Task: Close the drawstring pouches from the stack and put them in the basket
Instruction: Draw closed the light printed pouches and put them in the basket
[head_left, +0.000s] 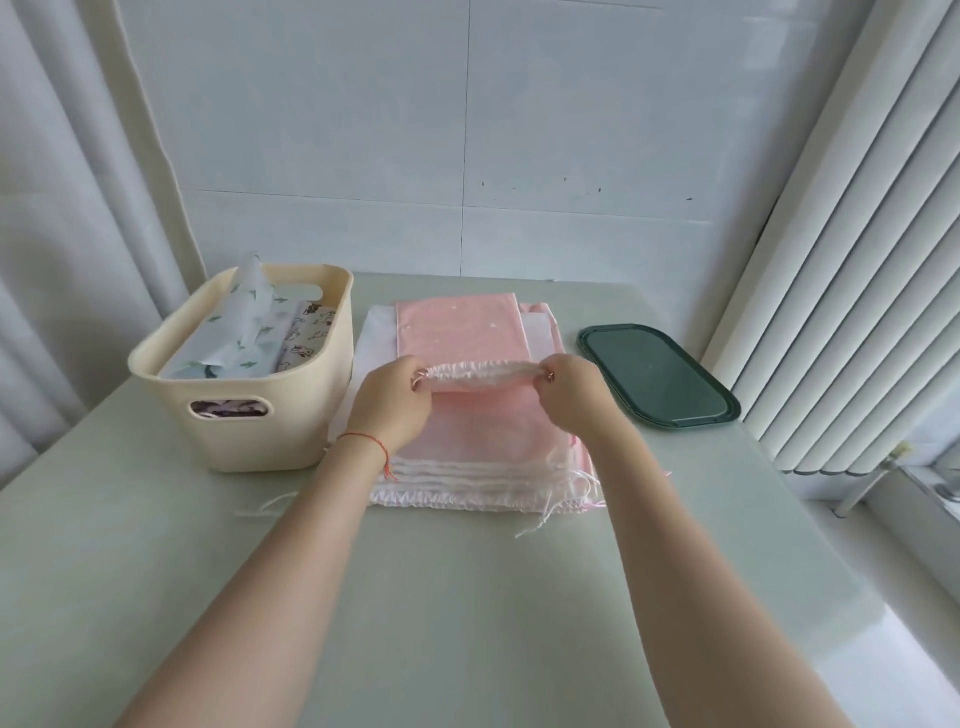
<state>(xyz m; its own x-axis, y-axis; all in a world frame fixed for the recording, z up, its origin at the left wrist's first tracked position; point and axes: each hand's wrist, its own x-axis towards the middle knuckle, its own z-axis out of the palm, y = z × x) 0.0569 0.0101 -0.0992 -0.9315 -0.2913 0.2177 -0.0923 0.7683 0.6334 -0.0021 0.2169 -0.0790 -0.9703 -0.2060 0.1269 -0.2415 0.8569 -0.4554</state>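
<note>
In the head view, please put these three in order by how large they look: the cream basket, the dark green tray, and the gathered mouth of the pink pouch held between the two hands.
1. cream basket, clearly the largest.
2. dark green tray.
3. gathered mouth of the pink pouch, the smallest.

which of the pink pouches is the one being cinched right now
The top pink pouch, its gathered mouth pinched between the left hand and right hand; the others lie flat in the stack beneath.

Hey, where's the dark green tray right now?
The green tray lies flat on the table on the right, just beyond the stack of pouches, near the window blinds.
</note>
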